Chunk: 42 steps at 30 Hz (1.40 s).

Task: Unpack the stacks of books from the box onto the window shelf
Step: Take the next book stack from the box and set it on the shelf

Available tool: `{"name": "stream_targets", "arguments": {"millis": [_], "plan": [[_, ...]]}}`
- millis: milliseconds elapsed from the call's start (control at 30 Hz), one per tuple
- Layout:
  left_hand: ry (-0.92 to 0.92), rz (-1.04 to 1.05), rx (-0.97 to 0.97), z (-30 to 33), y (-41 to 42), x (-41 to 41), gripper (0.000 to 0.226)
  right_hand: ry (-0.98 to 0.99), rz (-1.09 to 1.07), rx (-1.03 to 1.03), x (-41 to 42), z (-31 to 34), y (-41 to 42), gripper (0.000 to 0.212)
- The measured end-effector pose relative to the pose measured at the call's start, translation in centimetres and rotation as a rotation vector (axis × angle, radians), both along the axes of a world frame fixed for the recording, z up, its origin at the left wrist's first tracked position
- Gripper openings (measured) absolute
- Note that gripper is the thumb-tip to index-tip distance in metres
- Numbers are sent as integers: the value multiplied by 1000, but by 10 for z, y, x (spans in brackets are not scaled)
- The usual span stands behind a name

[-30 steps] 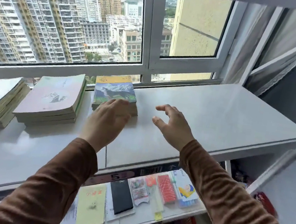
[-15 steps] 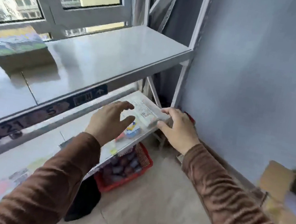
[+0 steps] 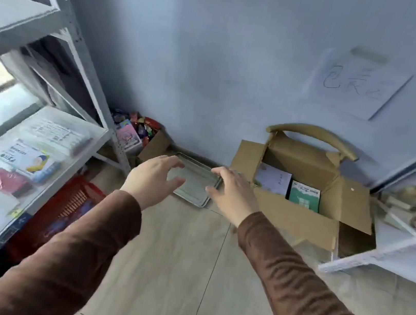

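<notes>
Both hands empty, books waiting in the box at right of centre.

Head view: your left hand (image 3: 153, 180) and right hand (image 3: 232, 194) hang mid-frame with fingers spread, clamped on nothing, above a metal tray (image 3: 193, 185) on the floor. The cardboard box (image 3: 298, 216) sits open just right of them; a white book (image 3: 273, 179) and a green book (image 3: 304, 196) lie flat inside. Expect stiff, heavy stacks with slick covers: take hold low on both short sides, fingers under the bottom book.
</notes>
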State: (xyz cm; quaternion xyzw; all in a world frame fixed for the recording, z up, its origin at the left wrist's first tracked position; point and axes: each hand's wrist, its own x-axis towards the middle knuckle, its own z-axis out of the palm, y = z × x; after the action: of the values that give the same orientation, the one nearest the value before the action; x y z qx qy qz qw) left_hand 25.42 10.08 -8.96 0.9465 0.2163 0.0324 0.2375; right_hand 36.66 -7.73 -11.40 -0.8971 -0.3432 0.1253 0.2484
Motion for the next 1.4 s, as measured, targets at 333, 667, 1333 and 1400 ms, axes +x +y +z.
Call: {"name": "stream_targets", "arguments": {"millis": [333,667,1333,1400], "plan": [[129,-164,-131,-64,-113,151,37,115,-189,-90,128,-53,-129,44],[248,-270,-262,-155,-130,319,39,346,-358,-179,271,-140,-149,50],[647,-67,-428,-372,-145,475,59,1126,-988,-19,415,-398,-117,72],[645,-36,-448,-385,-147,478,60,1151,-1032,-4,412,-415,-114,69]]}}
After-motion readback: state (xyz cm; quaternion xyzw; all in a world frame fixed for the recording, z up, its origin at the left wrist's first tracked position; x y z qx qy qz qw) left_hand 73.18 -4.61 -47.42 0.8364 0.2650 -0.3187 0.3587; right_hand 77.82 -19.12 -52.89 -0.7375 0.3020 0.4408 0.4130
